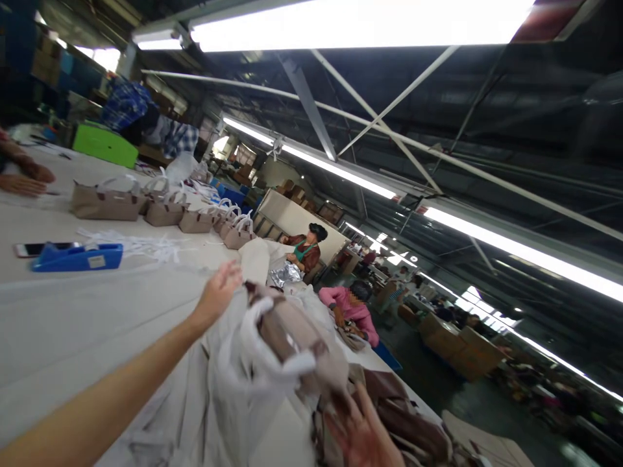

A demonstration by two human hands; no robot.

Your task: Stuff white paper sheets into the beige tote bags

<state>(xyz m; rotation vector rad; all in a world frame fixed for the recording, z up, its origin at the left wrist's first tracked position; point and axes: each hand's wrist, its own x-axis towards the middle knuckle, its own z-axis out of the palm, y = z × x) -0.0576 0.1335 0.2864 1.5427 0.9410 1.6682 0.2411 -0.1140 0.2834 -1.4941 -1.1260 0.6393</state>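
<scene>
Wrapped bag [287, 337] between both hands' fingers [228, 275]

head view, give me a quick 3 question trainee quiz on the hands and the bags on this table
1. True or false: the left hand is closed round the blue tape dispenser.
2. What does the right hand reach toward? A) a phone B) a brown bag in a clear plastic wrap C) the green box
3. Fill in: a row of small beige handbags stands on the ____ table.

Key: 1 false, it is open beside the wrapped bag; 2 B; 3 white
</scene>
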